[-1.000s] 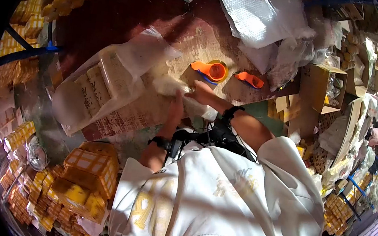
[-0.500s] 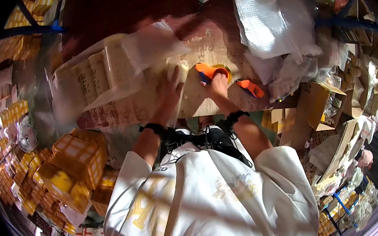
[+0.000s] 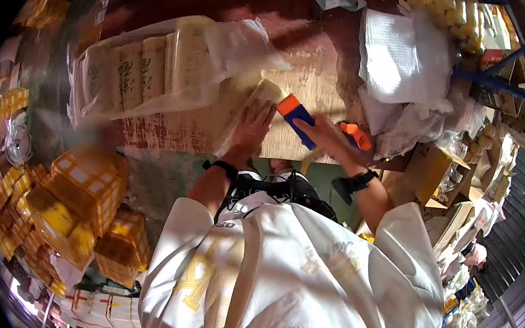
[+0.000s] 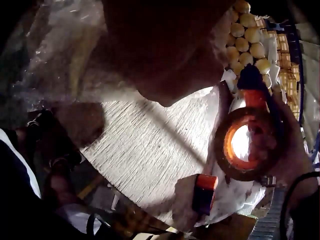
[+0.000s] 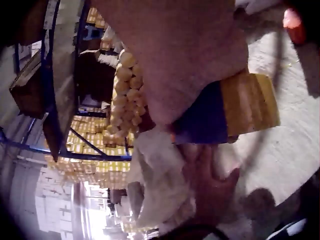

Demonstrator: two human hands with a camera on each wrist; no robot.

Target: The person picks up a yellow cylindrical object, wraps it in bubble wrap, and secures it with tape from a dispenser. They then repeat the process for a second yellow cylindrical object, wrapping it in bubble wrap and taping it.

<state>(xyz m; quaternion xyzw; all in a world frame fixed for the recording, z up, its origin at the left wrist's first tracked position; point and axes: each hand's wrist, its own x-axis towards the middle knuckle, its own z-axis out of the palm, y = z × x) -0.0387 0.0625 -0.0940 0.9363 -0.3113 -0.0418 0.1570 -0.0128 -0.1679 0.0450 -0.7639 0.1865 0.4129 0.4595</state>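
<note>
My right hand (image 3: 332, 140) grips an orange-and-blue tape dispenser (image 3: 296, 119) over the worktable. Its roll of tape (image 5: 252, 102) shows brownish yellow in the right wrist view, and the left wrist view shows the roll's round face with an orange hub. To its left, my left hand (image 3: 253, 128) lies with fingers extended on clear plastic at the table's front. Farther left sits a clear plastic bag (image 3: 247, 37) around several pale cylindrical packs (image 3: 152, 66) with dark writing. The dispenser's front end is just beyond the left fingertips.
A second orange dispenser (image 3: 355, 136) lies on the table to the right. Bubble-wrap sheets (image 3: 386, 55) and clear bags (image 3: 410, 128) are heaped at the right side. An open cardboard box (image 3: 431, 172) stands beyond the right edge; yellow-taped boxes (image 3: 85, 180) are stacked at lower left.
Both hands were together at the pale plastic. My right hand then reached to the dispenser on the table, gripped it and brought it left; my left hand flattened onto the plastic.
</note>
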